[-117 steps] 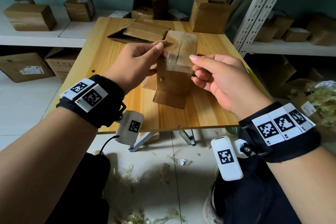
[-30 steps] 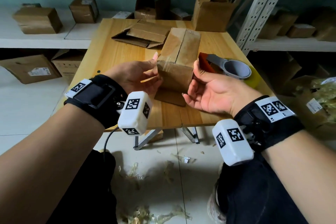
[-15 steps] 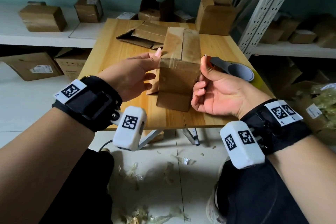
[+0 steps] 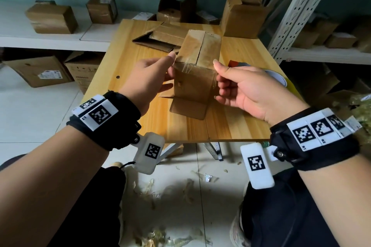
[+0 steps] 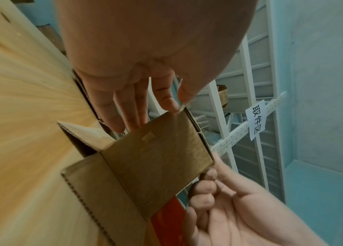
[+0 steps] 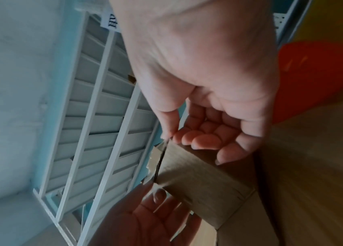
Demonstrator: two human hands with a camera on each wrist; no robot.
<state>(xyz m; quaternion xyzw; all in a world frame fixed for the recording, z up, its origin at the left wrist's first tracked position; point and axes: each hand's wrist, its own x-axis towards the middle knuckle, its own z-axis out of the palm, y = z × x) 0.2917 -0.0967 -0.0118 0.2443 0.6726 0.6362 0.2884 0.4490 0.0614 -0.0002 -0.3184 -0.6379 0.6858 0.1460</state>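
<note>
A small brown cardboard box [image 4: 193, 86] stands upright on the wooden table [image 4: 130, 50] with its top flaps closed and its bottom flaps splayed on the wood. A clear tape strip [image 4: 187, 67] lies across its top front edge. My left hand [image 4: 169, 62] is at the top left corner; thumb and forefinger pinch the tape end there [image 5: 174, 106], and the other fingers lie straight along the side. My right hand [image 4: 219, 74] is at the top right corner, thumb and forefinger pinching the other tape end [image 6: 170, 136], with its remaining fingers curled.
A red and grey tape dispenser [image 4: 275, 75] lies just right of the box. Flattened cardboard [image 4: 160, 39] lies behind it, and a tall open carton [image 4: 241, 16] stands at the back right. A perforated metal rack [image 4: 297, 8] rises on the right. Tape scraps litter the floor.
Both hands have risen from cupping the box's lower sides to its top corners, wrists rolled over. The box stays in place on the table.
</note>
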